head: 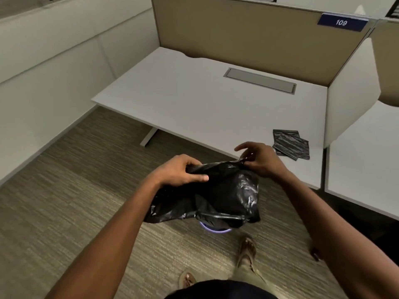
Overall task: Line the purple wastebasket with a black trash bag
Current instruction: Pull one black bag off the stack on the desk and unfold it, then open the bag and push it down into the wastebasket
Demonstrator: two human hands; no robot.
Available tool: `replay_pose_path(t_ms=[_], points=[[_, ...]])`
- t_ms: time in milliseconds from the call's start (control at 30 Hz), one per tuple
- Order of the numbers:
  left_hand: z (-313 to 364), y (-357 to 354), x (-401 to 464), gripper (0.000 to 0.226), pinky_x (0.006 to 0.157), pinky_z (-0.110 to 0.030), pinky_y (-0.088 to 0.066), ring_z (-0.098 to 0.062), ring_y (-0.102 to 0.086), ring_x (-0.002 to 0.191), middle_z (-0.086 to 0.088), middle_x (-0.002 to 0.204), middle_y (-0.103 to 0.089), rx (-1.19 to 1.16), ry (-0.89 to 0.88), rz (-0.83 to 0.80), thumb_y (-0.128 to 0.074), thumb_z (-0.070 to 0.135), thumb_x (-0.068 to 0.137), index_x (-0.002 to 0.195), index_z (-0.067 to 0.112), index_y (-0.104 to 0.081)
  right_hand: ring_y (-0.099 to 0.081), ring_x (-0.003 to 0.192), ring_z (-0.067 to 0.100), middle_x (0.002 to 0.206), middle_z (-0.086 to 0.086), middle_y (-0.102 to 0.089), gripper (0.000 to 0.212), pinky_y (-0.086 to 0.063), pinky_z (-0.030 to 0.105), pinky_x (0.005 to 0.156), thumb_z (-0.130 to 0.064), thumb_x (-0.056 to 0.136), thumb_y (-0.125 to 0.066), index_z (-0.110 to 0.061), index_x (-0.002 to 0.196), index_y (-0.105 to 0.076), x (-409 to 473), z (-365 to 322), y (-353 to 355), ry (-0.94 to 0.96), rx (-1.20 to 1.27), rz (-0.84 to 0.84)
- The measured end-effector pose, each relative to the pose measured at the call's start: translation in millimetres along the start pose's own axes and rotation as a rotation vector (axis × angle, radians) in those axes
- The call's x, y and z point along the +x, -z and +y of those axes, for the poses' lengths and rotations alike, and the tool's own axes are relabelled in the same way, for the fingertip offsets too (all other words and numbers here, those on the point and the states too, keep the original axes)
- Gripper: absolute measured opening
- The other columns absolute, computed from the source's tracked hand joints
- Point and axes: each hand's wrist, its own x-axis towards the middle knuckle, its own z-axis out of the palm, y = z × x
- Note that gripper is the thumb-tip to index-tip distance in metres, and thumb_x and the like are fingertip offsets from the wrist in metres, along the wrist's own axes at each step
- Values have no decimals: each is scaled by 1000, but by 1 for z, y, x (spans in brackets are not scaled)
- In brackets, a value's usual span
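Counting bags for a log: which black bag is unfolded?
The trash bag held by both hands over the wastebasket; the spare bags on the desk lie folded flat.

The black trash bag (220, 190) is glossy and crumpled, its top edge stretched between the fingers (194, 176) of both hands and its body hanging below them. Directly under it, far below the fingers, only a curved sliver of the purple wastebasket (216, 230) rim shows on the floor.
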Motion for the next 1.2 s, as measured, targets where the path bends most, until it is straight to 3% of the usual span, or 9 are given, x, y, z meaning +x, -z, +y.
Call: replay_pose_path(t_ms=[100, 267, 400, 567, 633, 733, 900, 1033, 1200], points=[[-13, -16, 7, 13, 90, -42, -58, -16, -75, 93, 4, 93, -80, -147, 64, 259, -71, 39, 95, 100, 32, -81, -74, 104, 9, 119, -3, -74, 70, -59, 29, 93, -49, 72, -91, -37, 135, -64, -9, -9, 7, -24, 162, -98], [-28, -55, 14, 18, 81, -40, -59, -18, -75, 88, -1, 87, -79, -486, 196, 648, -70, 36, 96, 93, 21, -80, -62, 122, 16, 138, 0, -60, 88, -54, 40, 101, -78, 67, -77, -35, 140, -54, -67, -12, -30, -360, 441, 477], [-27, -88, 9, 18, 57, -10, -47, 3, -65, 69, 9, 81, -71, -574, 253, 968, -65, 34, 100, 82, 30, -66, -51, 132, 29, 147, 10, -44, 92, -44, 55, 113, -69, 77, -76, -37, 151, -31, -115, -6, -86, -605, 723, 705], [-28, -124, 6, 17, 57, -4, -48, 7, -67, 77, 10, 94, -66, -647, 342, 1080, -70, 28, 97, 107, 25, -57, -59, 112, 12, 125, -11, -53, 93, -51, 35, 80, -89, 67, -66, -53, 144, -30, -143, -1, -101, -471, 832, 467], [-33, -135, 9, 24, 53, -4, -47, 17, -64, 73, 7, 91, -66, -658, 373, 1100, -73, 25, 96, 108, 19, -54, -60, 108, 5, 123, -15, -53, 93, -53, 30, 80, -78, 69, -76, -48, 147, -35, -143, 18, -94, -311, 378, 311], [-38, -147, 17, 21, 51, -6, -46, 9, -66, 64, 4, 84, -66, -619, 428, 1057, -76, 26, 93, 95, 20, -56, -66, 92, 0, 107, -14, -68, 44, -62, 32, 80, -36, 84, -79, -35, 124, -63, -131, 56, -89, -87, -91, 150], [-54, -162, 33, 26, 54, -10, -45, -3, -61, 68, 6, 79, -66, -498, 459, 871, -81, 30, 89, 80, 29, -56, -65, 84, -13, 89, -19, -70, 20, -55, 14, 74, -14, 93, -72, -34, 96, -72, -96, 111, -89, -306, 184, 301], [-60, -168, 41, 41, 54, -8, -42, 11, -56, 59, 12, 70, -58, -439, 449, 873, -81, 21, 87, 73, 31, -44, -67, 86, 7, 88, -13, -67, 16, -47, 5, 70, -9, 96, -63, -25, 96, -64, -72, 141, -76, -468, 411, 546], [-72, -168, 44, 50, 79, -13, -52, 6, -70, 104, 14, 94, -75, -388, 353, 976, -62, -14, 80, 63, 30, -47, -49, 90, 10, 104, 2, -54, 29, -41, 31, 80, 10, 80, -57, -15, 88, -69, -63, 166, -42, -173, 12, 550]])
